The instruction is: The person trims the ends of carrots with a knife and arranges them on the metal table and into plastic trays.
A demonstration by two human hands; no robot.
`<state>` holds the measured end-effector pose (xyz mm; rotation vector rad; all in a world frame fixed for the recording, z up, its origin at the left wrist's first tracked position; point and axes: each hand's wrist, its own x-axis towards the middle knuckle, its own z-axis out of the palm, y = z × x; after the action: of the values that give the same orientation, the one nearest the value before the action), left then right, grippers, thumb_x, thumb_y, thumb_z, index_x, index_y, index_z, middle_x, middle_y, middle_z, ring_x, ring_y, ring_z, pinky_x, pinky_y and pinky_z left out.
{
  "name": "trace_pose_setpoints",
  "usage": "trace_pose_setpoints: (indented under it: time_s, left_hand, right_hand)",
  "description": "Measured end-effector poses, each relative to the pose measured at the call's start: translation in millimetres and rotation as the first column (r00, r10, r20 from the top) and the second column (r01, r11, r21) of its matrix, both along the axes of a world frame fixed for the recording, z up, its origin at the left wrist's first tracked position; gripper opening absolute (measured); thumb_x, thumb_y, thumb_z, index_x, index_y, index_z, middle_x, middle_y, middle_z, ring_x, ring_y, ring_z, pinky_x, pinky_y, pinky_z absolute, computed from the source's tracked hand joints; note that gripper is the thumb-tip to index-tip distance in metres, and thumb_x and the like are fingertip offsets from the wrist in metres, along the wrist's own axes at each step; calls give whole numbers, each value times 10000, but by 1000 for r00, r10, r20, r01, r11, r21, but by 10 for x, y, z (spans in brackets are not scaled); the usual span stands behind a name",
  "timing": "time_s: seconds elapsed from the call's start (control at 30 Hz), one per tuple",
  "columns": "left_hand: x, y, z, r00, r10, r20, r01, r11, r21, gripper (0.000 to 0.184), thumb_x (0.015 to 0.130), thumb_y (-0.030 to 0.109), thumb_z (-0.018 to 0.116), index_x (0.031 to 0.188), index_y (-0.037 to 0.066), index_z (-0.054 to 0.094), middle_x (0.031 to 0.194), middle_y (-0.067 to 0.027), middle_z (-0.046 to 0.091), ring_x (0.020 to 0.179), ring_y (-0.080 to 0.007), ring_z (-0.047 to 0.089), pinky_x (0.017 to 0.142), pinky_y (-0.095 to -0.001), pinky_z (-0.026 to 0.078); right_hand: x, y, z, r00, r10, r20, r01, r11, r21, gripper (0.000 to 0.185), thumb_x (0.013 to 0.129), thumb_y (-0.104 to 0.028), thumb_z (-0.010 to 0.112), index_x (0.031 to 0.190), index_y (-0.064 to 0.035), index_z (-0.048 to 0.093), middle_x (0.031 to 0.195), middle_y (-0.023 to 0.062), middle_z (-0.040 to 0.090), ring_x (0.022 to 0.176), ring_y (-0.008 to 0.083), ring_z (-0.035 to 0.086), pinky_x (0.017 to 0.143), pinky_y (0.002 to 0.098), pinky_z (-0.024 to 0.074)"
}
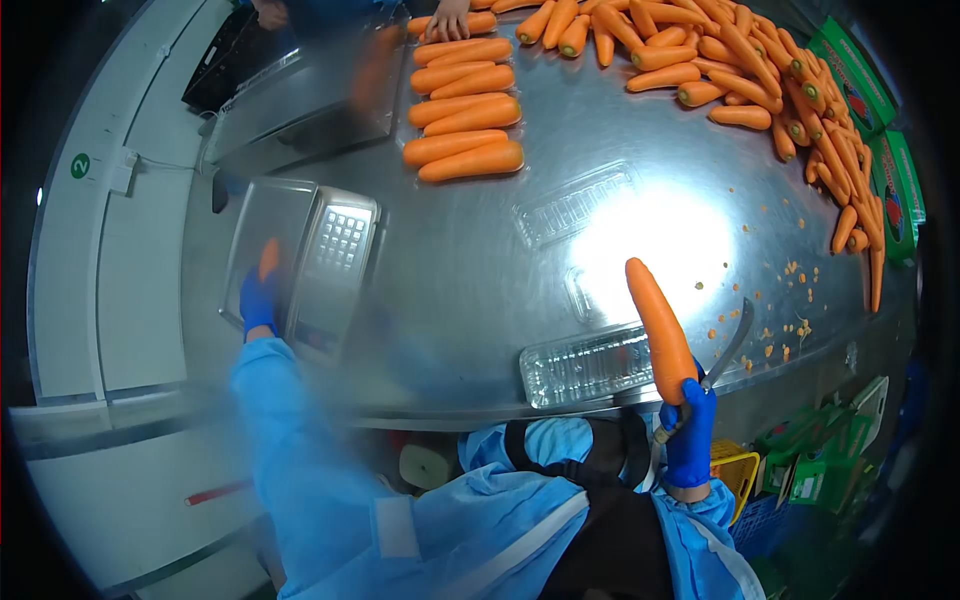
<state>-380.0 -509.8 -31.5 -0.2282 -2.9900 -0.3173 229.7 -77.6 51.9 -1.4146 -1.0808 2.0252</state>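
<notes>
My left hand [258, 298], in a blue glove and blurred by motion, is closed on a carrot [269, 259] over the metal plate of a weighing scale [275, 225]. The scale's keypad [343, 238] is just to its right. My right hand [690, 430], also gloved in blue, grips a large carrot [660, 325] that points up and away. A curved knife [735, 345] sticks out from the same hand, its handle below the carrot. Clear plastic trays [585, 366] lie on the metal table [440, 330] left of the right hand.
Trays of paired carrots [468, 158] stand in a column at the back, where another person's hand [447, 20] touches one. A big carrot pile [740, 60] covers the back right beside green boxes [895, 180]. Carrot scraps [803, 327] lie at right. A yellow crate [736, 480] is below the edge.
</notes>
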Motion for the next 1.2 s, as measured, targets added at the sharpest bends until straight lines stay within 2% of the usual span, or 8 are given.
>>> trace_pose_setpoints:
  time_s: [0.23, 0.33, 0.43, 0.73, 0.9, 0.97, 1.03, 1.2]
  left_hand:
    - [255, 259, 763, 966, 237, -102, -227, 969, 94, 692, 913, 566, 549, 1353, 32, 556, 1317, -201, 598, 1199, -332, 585, 993, -413, 455]
    - [282, 233, 717, 957, 195, -217, -171, 977, 125, 642, 912, 481, 635, 1293, -33, 588, 1094, -212, 682, 988, -306, 656, 880, -386, 494]
    - [542, 276, 696, 986, 156, 59, -157, 987, 19, 632, 902, 472, 648, 1285, -27, 596, 1091, -197, 689, 971, -296, 668, 866, -388, 500]
    - [1215, 1186, 807, 970, -238, -46, 241, 966, 96, 511, 919, 173, 680, 1375, 1, 526, 1248, -187, 634, 1125, -240, 626, 937, -368, 493]
    - [1812, 2641, 507, 699, -695, 167, 456, 613, 646, 588, 861, 138, 744, 1395, 30, 522, 1271, -151, 619, 1158, -268, 601, 1006, -361, 450]
    - [2152, 3386, 757, 608, -773, 181, 728, 633, 262, 585, 844, 149, 757, 1376, 36, 544, 1272, -142, 623, 1139, -282, 605, 1004, -365, 450]
    - [2121, 3727, 242, 549, -831, 90, 621, 477, 623, 565, 837, 188, 764, 1346, 38, 570, 1267, -157, 626, 1144, -292, 604, 999, -374, 455]
    - [2173, 4454, -194, 537, -821, 193, 567, 520, 639, 601, 836, 322, 749, 1338, 41, 573, 1251, -184, 621, 1174, -335, 582, 1002, -411, 452]
  right_hand:
    - [14, 111, -163, 998, -65, -15, 65, 998, -8, 602, 839, -306, 650, 1342, 4, 533, 831, 34, 592, 488, 57, 427, 434, 209, 316]
    - [-38, 209, -185, 999, -52, -3, 52, 997, 50, 609, 828, -306, 661, 1335, 9, 539, 803, 29, 595, 473, 55, 432, 425, 206, 318]
    - [-189, 391, -116, 1000, -3, 25, 0, 994, 114, 597, 817, -289, 678, 1318, 12, 554, 802, 26, 605, 470, 48, 433, 422, 197, 321]
    - [-783, 1145, -143, 912, 385, 142, -404, 903, 148, 526, 800, -260, 770, 1271, -64, 641, 842, -24, 636, 561, 26, 451, 497, 188, 350]
    - [-1406, 1564, -315, 781, 615, 105, -623, 761, 179, 538, 782, -245, 809, 1262, -52, 656, 1021, 59, 699, 848, 116, 648, 731, 239, 519]
    - [-1628, 1767, -338, 691, 711, 128, -719, 659, 220, 553, 770, -243, 819, 1268, -64, 659, 1083, 80, 701, 971, 153, 651, 865, 272, 509]
    - [-1733, 2007, -408, 612, 779, 139, -780, 566, 267, 564, 758, -236, 826, 1273, -75, 661, 1117, 86, 702, 1031, 171, 651, 944, 294, 498]
    - [-1893, 2425, -579, 539, 837, 94, -802, 476, 359, 540, 771, -146, 789, 1293, -107, 656, 1123, 71, 701, 1027, 162, 643, 976, 307, 480]
